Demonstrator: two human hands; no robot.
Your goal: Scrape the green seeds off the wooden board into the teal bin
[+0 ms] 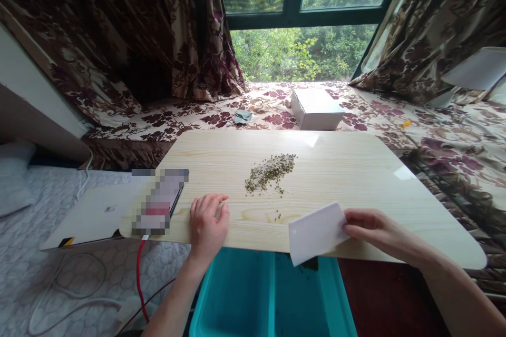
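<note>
My right hand [366,226] pinches a white card [317,233] by its right end, with the card tilted over the table's near edge. My left hand [208,219] rests on the pale wood-grain table [340,168], holding nothing, its fingers slightly bent and the thumb apart. Beyond both hands lies a loose pile of small green beans mixed with white grains [271,171]; a few stray beans are nearer the card. Below the table edge is a turquoise bin [272,295] with a divider. Some dark bits show in its right compartment, partly hidden by the card.
A phone-like device [162,202], blurred out, lies at the table's left with a red cable [140,279] plugged in. A laptop-like panel [98,210] sits on the bed beside it. On the windowsill stand a white box [316,108] and a crumpled greenish cloth [242,117].
</note>
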